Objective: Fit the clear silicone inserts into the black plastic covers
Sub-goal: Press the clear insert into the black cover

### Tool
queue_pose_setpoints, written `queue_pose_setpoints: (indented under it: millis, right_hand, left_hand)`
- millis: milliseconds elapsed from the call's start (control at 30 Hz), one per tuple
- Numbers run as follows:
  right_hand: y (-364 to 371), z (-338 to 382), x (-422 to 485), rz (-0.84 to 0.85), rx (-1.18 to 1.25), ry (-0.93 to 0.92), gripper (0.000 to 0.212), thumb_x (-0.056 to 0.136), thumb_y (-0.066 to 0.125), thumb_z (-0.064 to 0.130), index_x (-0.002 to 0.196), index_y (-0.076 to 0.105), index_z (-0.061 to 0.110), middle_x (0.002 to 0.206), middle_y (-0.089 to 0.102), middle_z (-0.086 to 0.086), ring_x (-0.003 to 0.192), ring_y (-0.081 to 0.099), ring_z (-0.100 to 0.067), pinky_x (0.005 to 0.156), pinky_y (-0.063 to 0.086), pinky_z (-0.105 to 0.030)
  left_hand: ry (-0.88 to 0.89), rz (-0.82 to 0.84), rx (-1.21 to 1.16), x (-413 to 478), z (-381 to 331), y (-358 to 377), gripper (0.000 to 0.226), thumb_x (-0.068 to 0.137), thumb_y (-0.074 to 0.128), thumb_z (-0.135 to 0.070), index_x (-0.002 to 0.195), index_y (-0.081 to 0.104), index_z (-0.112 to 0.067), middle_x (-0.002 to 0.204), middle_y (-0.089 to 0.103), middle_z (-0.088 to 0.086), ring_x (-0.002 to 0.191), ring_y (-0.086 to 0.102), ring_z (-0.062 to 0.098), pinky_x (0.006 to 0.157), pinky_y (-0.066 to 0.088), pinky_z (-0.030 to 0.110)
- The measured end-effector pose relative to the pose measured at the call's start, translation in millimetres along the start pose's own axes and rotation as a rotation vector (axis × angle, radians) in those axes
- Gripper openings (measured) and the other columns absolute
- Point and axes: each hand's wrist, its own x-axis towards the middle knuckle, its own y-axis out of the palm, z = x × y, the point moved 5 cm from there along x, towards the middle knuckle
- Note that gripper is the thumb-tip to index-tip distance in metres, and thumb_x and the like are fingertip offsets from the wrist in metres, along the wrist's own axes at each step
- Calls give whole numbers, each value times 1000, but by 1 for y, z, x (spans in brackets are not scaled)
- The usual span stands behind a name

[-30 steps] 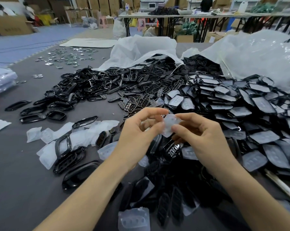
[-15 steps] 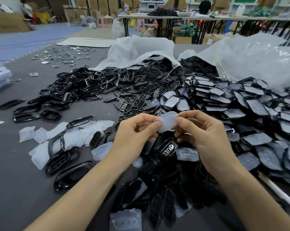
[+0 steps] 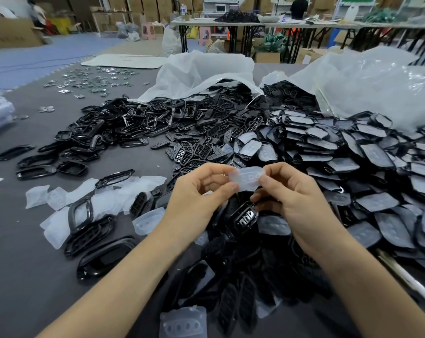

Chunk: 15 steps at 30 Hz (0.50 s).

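Note:
A clear silicone insert (image 3: 248,178) hangs above the table between both hands. My left hand (image 3: 199,198) pinches its left end with thumb and forefinger, and my right hand (image 3: 292,193) pinches its right end. Just below them a black plastic cover (image 3: 244,217) with button cut-outs lies on a heap of black parts. More loose clear inserts (image 3: 148,220) lie to the left, and one insert (image 3: 183,323) sits near the front edge.
A big pile of covers with inserts fitted (image 3: 367,172) spreads on the right. Bare black covers and frames (image 3: 138,128) spill from white plastic bags (image 3: 201,71) at the back. Small metal pieces (image 3: 91,80) are scattered far left. Grey table surface (image 3: 23,252) shows at the front left.
Both hands have lifted slightly and turned the insert, so its flat side with the button bumps now faces me more. The camera has tilted a little.

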Motion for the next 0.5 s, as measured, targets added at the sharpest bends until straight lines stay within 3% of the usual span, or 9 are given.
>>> queue_pose_setpoints:
  millis: [167, 300, 433, 500]
  right_hand:
    - [5, 2, -1, 32, 0, -16, 15, 96, 47, 4, 86, 55, 9, 69, 62, 3, 64, 62, -11, 61, 54, -26]
    - [2, 2, -2, 13, 15, -7, 14, 94, 52, 5, 84, 58, 13, 71, 66, 2, 64, 62, -14, 67, 51, -37]
    - [-1, 5, -3, 2, 30, -60, 22, 91, 53, -4, 88, 60, 16, 68, 64, -1, 61, 59, -15, 62, 54, -27]
    - [-3, 9, -2, -14, 4, -94, 30, 90, 53, -6, 78, 65, 18, 66, 63, 0, 59, 57, -15, 59, 53, -24]
  left_hand:
    - [33, 1, 2, 0, -3, -1, 27, 80, 71, -1, 93, 69, -24, 67, 63, -11, 59, 51, 2, 60, 45, 11]
    - [40, -26, 39, 0, -5, -3, 32, 81, 72, -2, 97, 66, -29, 66, 63, -11, 60, 52, 2, 61, 45, 14]
    - [7, -29, 18, -1, -4, -3, 36, 81, 72, -3, 102, 62, -31, 65, 64, -11, 59, 53, 3, 63, 47, 22]
    - [9, -16, 25, -2, -6, -2, 34, 83, 70, -6, 104, 61, -31, 67, 67, -10, 59, 55, 4, 63, 48, 20]
